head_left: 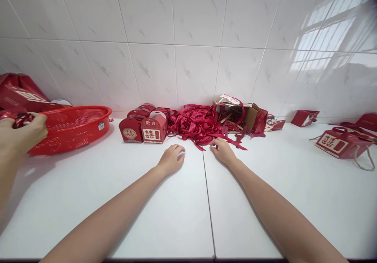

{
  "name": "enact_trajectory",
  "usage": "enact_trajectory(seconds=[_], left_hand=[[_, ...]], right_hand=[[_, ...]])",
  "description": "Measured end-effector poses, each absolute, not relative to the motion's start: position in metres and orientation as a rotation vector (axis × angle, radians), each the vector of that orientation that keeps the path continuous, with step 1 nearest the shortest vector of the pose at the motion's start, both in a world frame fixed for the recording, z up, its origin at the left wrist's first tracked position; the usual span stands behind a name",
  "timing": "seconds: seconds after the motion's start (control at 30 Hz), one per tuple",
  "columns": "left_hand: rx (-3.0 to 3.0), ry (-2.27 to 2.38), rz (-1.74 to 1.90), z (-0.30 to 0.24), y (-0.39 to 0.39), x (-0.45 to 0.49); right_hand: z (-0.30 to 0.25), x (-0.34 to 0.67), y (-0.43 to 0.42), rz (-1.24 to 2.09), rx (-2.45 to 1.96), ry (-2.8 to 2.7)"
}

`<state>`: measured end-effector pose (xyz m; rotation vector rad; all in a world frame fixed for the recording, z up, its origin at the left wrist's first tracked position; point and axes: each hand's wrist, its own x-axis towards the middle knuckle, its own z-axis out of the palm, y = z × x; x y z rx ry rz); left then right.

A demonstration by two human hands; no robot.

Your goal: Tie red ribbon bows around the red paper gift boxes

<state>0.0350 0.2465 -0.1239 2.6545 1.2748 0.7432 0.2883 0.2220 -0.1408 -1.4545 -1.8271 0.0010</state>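
Note:
My left hand (171, 159) rests on the white table (188, 208) with its fingers curled under and nothing visible in them. It lies just in front of two small red gift boxes (143, 130). My right hand (222, 151) lies a little to the right. Its fingers are pinched together at the end of a strand from the pile of red ribbons (198, 123), which is heaped against the tiled wall.
A red plastic basket (72, 127) stands at the left. Another person's hand (20, 134) at its rim holds red wrapped pieces. A torn open carton (235, 114) lies behind the ribbons. Red gift bags (341, 143) and a small red box (304, 117) sit at the right.

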Motion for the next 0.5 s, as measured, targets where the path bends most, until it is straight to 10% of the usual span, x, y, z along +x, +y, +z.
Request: enact_trajectory(seconds=[0.5], left_hand=[[2.668,1.25,0.737,-0.124,0.246,0.035]], right_hand=[[-0.13,0.291,0.227,0.021,-1.309,-1.58]])
